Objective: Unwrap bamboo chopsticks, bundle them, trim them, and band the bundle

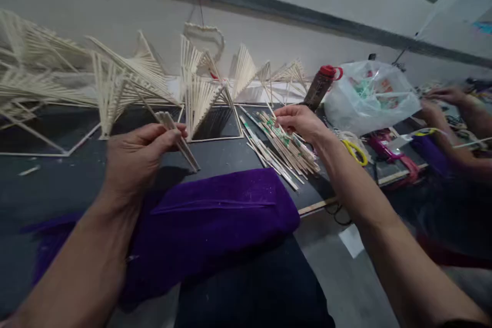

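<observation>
My left hand point(144, 151) is closed around a small bundle of thin wooden sticks point(188, 156), which slants down to the right above the dark table. Over to the right, my right hand point(298, 119) pinches a stick at the upper end of a loose pile of wooden sticks point(284, 148); some of the pile's sticks carry green marks. A folded purple cloth point(230, 205) lies in front of me, below both hands. Just behind my left hand stands a twisted lattice made of sticks point(200, 100).
More stick lattices point(123, 79) line the wall side of the table point(226, 156). To the right are a dark bottle with a red cap point(321, 84), a filled plastic bag point(369, 97), yellow-handled scissors point(354, 152) and a magenta glue gun point(384, 146). Another person's hands point(449, 100) work at far right.
</observation>
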`<state>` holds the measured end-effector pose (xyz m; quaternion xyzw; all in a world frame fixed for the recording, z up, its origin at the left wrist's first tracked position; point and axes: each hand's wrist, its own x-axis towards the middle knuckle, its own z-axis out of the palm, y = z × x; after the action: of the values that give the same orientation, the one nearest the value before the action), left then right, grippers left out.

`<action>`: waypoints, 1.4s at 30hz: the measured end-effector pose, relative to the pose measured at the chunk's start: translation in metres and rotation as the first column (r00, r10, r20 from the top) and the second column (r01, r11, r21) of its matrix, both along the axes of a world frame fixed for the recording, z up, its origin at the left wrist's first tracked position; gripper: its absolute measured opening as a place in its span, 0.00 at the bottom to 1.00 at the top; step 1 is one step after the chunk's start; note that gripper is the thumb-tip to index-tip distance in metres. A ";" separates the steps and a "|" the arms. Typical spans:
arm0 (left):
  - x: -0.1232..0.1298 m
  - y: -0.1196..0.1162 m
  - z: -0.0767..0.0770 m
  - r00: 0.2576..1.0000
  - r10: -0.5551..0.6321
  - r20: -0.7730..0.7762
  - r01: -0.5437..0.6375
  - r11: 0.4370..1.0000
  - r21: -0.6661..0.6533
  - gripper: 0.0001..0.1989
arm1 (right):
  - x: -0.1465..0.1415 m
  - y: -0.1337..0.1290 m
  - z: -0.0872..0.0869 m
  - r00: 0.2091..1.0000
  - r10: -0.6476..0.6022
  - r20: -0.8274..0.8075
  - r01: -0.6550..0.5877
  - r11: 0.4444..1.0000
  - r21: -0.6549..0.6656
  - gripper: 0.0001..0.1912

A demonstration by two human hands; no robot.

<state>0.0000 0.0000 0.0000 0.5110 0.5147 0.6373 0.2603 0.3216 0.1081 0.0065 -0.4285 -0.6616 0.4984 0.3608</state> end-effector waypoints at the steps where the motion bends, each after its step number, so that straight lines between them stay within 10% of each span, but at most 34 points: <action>1: 0.002 0.000 0.000 1.000 0.005 0.006 -0.005 1.000 0.002 0.06 | -0.001 0.000 -0.001 1.000 -0.012 0.006 0.012 1.000 -0.022 0.12; 5: 0.008 0.001 0.000 0.999 0.044 -0.013 -0.044 0.999 0.006 0.06 | -0.004 -0.006 -0.004 0.968 -0.097 0.233 0.087 0.995 0.054 0.11; 10: 0.011 -0.001 0.003 0.995 0.085 -0.055 -0.084 0.996 0.013 0.07 | -0.001 -0.044 -0.003 0.675 -0.272 0.686 -0.057 0.907 0.417 0.07; 17: 0.012 0.001 0.000 0.996 0.080 -0.045 -0.079 0.997 0.024 0.08 | 0.023 -0.111 -0.016 0.214 -0.156 0.964 -0.222 0.954 0.204 0.11; 24: 0.011 0.002 -0.001 0.997 0.067 -0.027 -0.066 0.997 0.043 0.08 | 0.019 -0.120 -0.025 0.137 -0.232 0.963 -0.213 0.942 0.258 0.12; 31: 0.011 0.001 0.000 0.989 0.124 -0.083 -0.124 0.992 -0.001 0.09 | 0.019 -0.124 -0.029 0.315 -0.233 0.920 -0.237 0.919 0.314 0.16; 37: 0.015 -0.002 0.003 0.988 0.129 -0.086 -0.129 0.992 -0.005 0.09 | 0.023 -0.121 -0.034 0.112 -0.388 0.915 -0.165 0.901 0.402 0.19; 42: 0.016 -0.001 0.003 0.987 0.142 -0.075 -0.143 0.990 -0.012 0.11 | 0.017 -0.130 -0.041 0.289 -0.311 0.905 -0.260 0.884 0.387 0.18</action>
<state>0.0155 -0.0011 0.0030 0.4940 0.5646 0.6305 0.1992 0.3385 -0.0219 -0.0340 -0.5500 -0.8343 -0.0382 -0.0069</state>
